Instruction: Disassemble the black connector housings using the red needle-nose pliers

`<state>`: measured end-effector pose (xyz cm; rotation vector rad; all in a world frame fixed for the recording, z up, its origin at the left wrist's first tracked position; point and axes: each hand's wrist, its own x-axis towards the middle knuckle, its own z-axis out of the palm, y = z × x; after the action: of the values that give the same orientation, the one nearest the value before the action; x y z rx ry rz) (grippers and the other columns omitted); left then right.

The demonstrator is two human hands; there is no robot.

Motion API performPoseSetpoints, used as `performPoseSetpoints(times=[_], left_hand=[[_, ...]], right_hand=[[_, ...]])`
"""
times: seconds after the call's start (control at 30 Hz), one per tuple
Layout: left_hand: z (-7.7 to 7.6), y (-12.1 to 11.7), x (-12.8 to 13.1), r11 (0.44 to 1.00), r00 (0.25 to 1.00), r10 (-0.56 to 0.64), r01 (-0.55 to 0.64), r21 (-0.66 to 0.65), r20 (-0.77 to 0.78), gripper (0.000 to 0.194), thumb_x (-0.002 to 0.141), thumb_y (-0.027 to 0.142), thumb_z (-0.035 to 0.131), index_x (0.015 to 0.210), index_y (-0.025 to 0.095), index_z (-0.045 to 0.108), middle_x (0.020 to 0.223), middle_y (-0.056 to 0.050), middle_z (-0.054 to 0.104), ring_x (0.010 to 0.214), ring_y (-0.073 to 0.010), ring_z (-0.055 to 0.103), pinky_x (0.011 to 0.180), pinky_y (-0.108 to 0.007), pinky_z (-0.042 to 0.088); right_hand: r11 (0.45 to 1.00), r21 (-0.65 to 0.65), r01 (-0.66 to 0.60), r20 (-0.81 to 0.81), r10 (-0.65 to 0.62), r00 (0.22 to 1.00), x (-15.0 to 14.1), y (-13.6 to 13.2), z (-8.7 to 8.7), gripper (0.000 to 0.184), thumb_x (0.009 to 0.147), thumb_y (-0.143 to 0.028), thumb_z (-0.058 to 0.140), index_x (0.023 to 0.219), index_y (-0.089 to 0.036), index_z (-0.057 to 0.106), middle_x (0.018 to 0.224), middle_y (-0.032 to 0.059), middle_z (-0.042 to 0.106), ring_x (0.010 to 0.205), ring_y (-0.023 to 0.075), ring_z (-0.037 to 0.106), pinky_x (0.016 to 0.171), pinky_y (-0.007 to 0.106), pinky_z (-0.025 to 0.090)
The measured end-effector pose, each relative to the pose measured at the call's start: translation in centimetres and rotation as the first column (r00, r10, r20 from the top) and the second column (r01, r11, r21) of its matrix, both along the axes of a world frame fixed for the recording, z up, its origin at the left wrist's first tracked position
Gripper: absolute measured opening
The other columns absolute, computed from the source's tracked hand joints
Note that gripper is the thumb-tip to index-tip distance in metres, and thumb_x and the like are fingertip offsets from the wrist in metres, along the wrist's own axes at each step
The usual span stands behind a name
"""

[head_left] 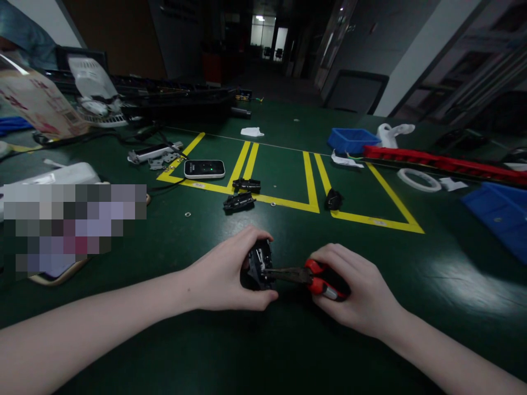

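Note:
In my left hand I grip a black plastic part, thumb below and fingers around its far side. Some light, metallic detail shows inside it. My right hand is wrapped round the red and black handles of long-nose pliers. The jaws of the pliers point left and their tips meet the open side of the black part; whether they pinch anything there is too small to tell. Beyond my hands lie two similar black parts close together, and another black piece sits farther right on the yellow tape.
Yellow tape marks rectangles on the green table. A white-rimmed device, a blue bin, a larger blue bin, a red strip and a tape roll lie around. A white fan stands far left, near a person's sleeve.

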<state>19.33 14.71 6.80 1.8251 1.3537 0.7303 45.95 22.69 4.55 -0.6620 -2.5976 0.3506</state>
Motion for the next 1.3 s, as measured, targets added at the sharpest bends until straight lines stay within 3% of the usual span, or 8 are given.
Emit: performPoseSetpoints(times=[0.27,0.5,0.8,1.07,1.3], left_hand=[[-0.1,0.1,-0.1,0.997,0.992,-0.067,0.071,0.033,-0.105,0.079,0.074,0.041,0.079,0.139,0.015,0.043,0.124,-0.012,0.059,0.107,-0.029,0.061,0.089,-0.047,0.053],[0.0,0.3,-0.2,0.987,0.973,-0.145,0.155,0.043,-0.182,0.074,0.07,0.058,0.081,0.125,0.015,0.055,0.118,-0.01,0.064,0.1,-0.0282,0.062,0.083,-0.042,0.051],[-0.6,0.4,-0.6,0.964,0.957,-0.217,0.241,0.115,-0.194,0.073,0.071,0.067,0.075,0.121,0.018,0.056,0.108,-0.008,0.066,0.088,-0.025,0.061,0.079,-0.039,0.048],[-0.1,0.2,-0.4,0.986,0.981,-0.146,0.155,0.063,-0.128,0.073,0.073,0.052,0.08,0.129,0.018,0.047,0.122,-0.012,0.061,0.103,-0.0299,0.063,0.084,-0.043,0.054],[-0.2,0.3,-0.5,0.986,0.98,-0.156,0.161,0.036,-0.124,0.077,0.073,0.058,0.079,0.13,0.016,0.05,0.121,-0.013,0.062,0.103,-0.0311,0.063,0.082,-0.044,0.053]], right_hand=[[0.999,0.031,-0.036,0.018,0.035,0.999,0.0,-0.1,-0.1,0.033,0.077,-0.023,0.064,0.11,-0.023,0.059,0.098,0.0081,0.067,0.084,0.0224,0.064,0.068,0.036,0.054],[0.994,0.059,-0.087,0.031,0.085,0.996,-0.1,-0.2,0.0,0.031,0.079,-0.026,0.064,0.11,-0.022,0.059,0.094,0.0071,0.068,0.08,0.021,0.064,0.066,0.035,0.054],[0.983,0.157,-0.094,0.061,0.086,0.994,0.0,-0.5,0.0,0.031,0.077,-0.023,0.062,0.108,-0.019,0.06,0.096,0.0101,0.067,0.081,0.0234,0.062,0.067,0.038,0.052],[0.996,0.056,-0.073,0.094,0.067,0.993,-0.7,-0.5,0.8,0.027,0.075,-0.022,0.061,0.101,-0.021,0.056,0.088,0.0058,0.064,0.074,0.0201,0.06,0.061,0.033,0.049],[0.998,-0.012,-0.059,0.108,0.06,0.992,-0.6,-0.7,0.7,0.027,0.074,-0.021,0.061,0.1,-0.023,0.055,0.087,0.0042,0.063,0.073,0.019,0.058,0.059,0.031,0.047]])
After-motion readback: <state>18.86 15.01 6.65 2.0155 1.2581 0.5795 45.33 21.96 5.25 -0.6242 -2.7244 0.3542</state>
